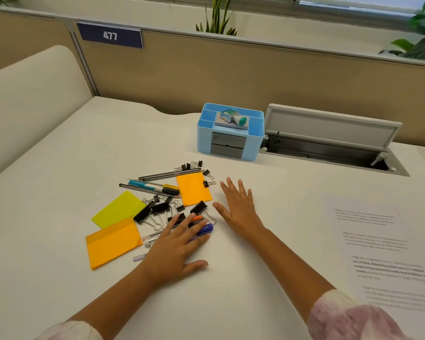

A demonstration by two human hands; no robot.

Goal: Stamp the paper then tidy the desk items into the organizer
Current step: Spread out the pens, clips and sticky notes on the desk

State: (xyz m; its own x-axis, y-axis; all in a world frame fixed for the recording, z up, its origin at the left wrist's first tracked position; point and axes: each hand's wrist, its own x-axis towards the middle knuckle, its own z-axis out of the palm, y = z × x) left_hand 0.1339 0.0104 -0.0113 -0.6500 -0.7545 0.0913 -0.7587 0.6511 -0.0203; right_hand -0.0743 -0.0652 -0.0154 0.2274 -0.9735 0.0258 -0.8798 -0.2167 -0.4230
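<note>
A light blue organizer (253, 146) stands at the back of the desk with a stamp (232, 117) lying on an ink pad on top. The printed paper (380, 253) lies flat at the right. Left of centre is a pile: orange (193, 188) and yellow-green (119, 208) sticky notes, pens and pencils (155, 187), black binder clips (157, 209). My left hand (176, 246) lies flat, fingers spread over a blue pen (205, 229) and an orange marker. My right hand (239, 207) rests flat and open on the bare desk just right of the pile.
An open cable hatch (329, 153) with a raised lid sits right of the organizer. A beige partition with a "477" sign (110, 35) runs along the back. A cream chair back or cushion (30, 99) stands at the left.
</note>
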